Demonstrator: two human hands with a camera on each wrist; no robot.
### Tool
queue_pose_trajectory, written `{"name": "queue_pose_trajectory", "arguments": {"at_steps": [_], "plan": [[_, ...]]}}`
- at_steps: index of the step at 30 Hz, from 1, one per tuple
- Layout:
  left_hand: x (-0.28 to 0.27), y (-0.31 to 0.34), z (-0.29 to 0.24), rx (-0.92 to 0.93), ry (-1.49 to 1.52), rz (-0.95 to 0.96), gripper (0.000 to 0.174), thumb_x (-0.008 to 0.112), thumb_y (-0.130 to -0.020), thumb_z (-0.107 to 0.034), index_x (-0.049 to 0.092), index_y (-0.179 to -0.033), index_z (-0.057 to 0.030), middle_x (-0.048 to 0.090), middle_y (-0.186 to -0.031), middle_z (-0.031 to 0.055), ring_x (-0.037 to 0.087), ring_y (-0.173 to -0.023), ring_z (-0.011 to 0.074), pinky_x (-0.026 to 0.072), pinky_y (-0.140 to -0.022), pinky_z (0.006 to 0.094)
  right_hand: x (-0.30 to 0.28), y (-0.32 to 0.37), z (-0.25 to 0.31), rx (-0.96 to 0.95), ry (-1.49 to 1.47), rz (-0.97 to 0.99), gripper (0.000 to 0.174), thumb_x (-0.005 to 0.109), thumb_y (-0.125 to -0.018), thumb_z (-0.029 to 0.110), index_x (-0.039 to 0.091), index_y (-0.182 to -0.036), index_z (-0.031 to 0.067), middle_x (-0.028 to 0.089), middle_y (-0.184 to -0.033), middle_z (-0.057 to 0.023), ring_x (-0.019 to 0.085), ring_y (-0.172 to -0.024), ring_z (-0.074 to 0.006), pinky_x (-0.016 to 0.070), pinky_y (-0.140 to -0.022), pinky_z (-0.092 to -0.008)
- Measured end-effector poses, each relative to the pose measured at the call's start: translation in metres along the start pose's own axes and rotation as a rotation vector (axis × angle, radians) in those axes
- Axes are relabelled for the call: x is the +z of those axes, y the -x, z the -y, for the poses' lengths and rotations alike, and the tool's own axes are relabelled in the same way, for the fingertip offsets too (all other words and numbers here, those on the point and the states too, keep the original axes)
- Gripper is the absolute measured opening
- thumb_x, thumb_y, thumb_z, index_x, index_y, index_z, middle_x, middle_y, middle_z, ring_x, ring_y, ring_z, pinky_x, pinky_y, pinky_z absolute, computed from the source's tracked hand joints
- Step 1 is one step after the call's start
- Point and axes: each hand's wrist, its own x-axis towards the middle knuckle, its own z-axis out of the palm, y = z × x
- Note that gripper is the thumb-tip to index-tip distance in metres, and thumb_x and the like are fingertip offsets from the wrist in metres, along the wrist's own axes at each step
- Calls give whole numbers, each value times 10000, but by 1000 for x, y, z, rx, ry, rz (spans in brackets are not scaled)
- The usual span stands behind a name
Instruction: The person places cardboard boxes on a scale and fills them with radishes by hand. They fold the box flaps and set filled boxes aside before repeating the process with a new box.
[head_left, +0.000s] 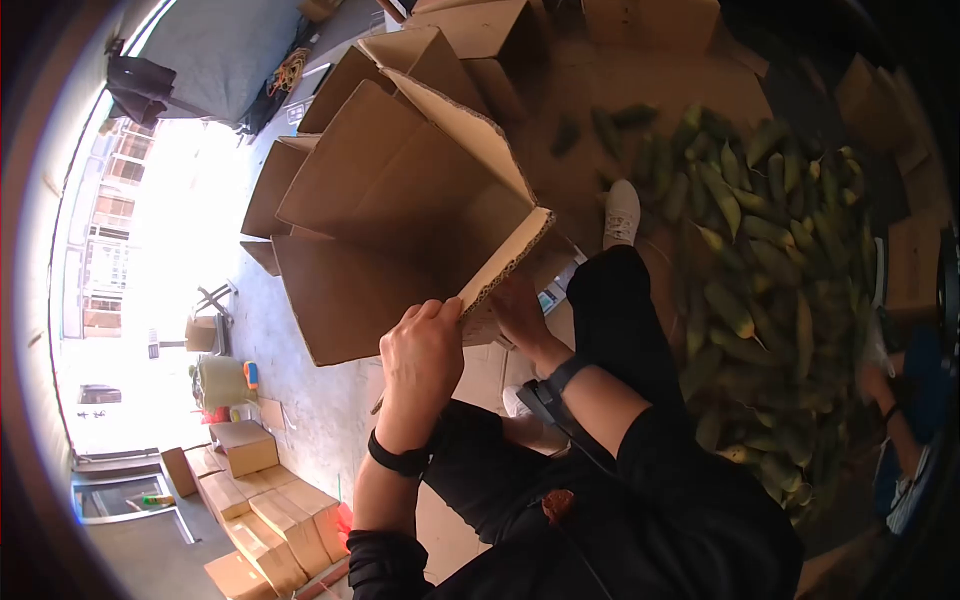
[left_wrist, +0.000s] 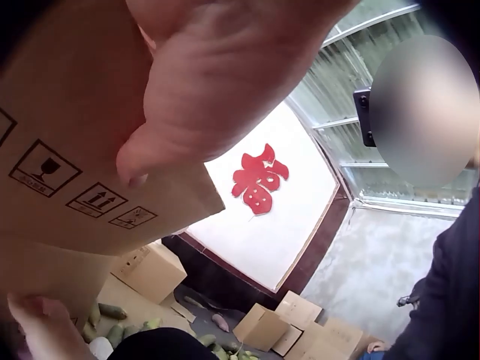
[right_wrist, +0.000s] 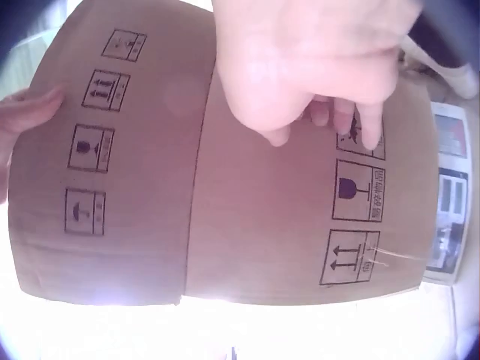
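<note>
An open cardboard box (head_left: 400,200) is held up in front of me, its flaps spread and its mouth turned away. My left hand (head_left: 420,350) grips the near corrugated edge, with the fingers curled over it. The thumb of the left hand (left_wrist: 217,75) lies on the box wall (left_wrist: 67,112) above printed handling symbols. My right hand (head_left: 517,310) holds the box from below, just under the same edge. In the right wrist view the bent fingers of the right hand (right_wrist: 315,60) lie against the box's printed outer wall (right_wrist: 262,225); its thumb is hidden.
A large heap of green vegetables (head_left: 770,260) covers the floor to the right, beyond my white shoe (head_left: 621,212). More empty boxes (head_left: 480,30) stand behind, and closed cartons (head_left: 260,500) are stacked at lower left. Another person's arm (head_left: 900,420) shows at the right edge.
</note>
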Motion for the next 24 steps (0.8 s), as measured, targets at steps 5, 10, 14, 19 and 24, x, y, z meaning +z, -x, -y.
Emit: {"name": "queue_pose_trajectory", "arguments": {"at_steps": [5,10,14,19,24], "plan": [[19,-8,5,-5,15,34,80,567,-773,-106,601,-845,-96,561,-722,44,590,-748,225,485,-592,358,11,5,-3,258,-187,41,455,600,-780,195,416,-1132,-26,464,-1087,-207,454,-1074,-304,373,-913,-377],[25,-8,13,-41,36,38,82,578,-778,-127,608,-852,-108,562,-729,42,585,-754,233,483,-596,360,17,11,-14,341,-370,139,627,643,-754,224,336,-1231,-44,429,-1177,-226,458,-1090,-290,373,-924,-361],[22,-9,8,-49,97,50,122,589,-787,-123,640,-885,-72,579,-735,81,585,-748,271,474,-629,382,19,13,-14,311,-358,117,616,634,-754,210,336,-1231,-44,429,-1175,-222,468,-1076,-302,377,-919,-357],[25,-13,1,-3,161,9,117,586,-789,-117,639,-879,-64,575,-723,85,580,-719,277,470,-619,380,13,13,-5,319,-387,64,579,621,-757,182,344,-1213,-43,436,-1118,-188,498,-992,-259,415,-858,-350],[24,-19,-11,-20,151,24,126,578,-788,-114,638,-886,-62,577,-727,88,582,-727,278,471,-621,383,10,12,-7,274,-385,-19,564,617,-761,159,341,-1209,-46,436,-1068,-160,514,-892,-208,444,-788,-334]]}}
